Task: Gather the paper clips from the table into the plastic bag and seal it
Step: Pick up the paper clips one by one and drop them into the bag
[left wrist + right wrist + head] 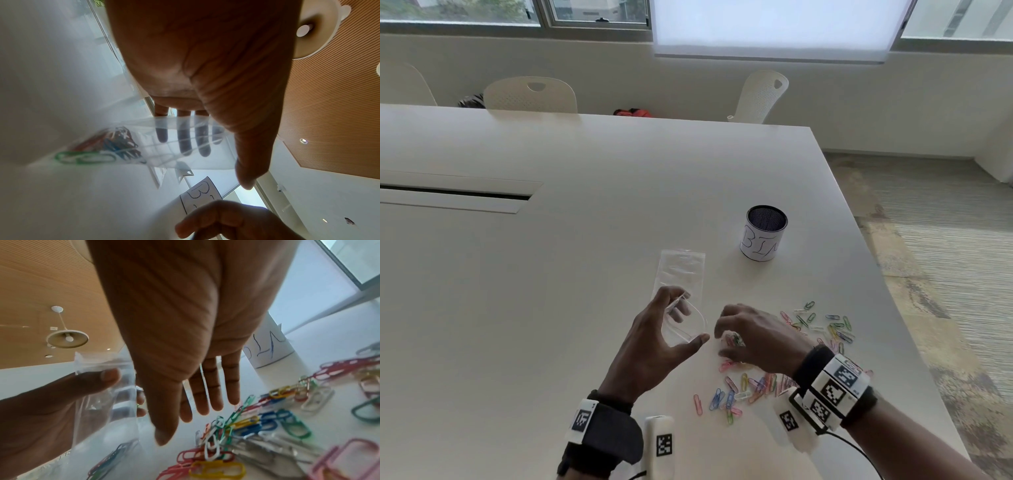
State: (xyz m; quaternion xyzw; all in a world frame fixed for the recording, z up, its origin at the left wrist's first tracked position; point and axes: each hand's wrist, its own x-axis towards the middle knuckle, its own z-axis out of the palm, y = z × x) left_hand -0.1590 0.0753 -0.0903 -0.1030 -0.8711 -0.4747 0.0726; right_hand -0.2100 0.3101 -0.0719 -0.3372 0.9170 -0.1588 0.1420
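Head view: left hand (654, 335) is gripping the mouth of the clear plastic bag (678, 274), thumb on one lip and fingers on the other, holding it open; the rest of the bag is lying flat on the white table (551, 274). Right hand (750, 334) is hovering just beside the opening, over a pile of coloured paper clips (750, 387) scattered on the table; its fingers are looking relaxed and fairly straight in the right wrist view, holding nothing visible. A few clips are already sitting inside the bag. Labelled mesh cup (763, 234) is standing behind the clips.
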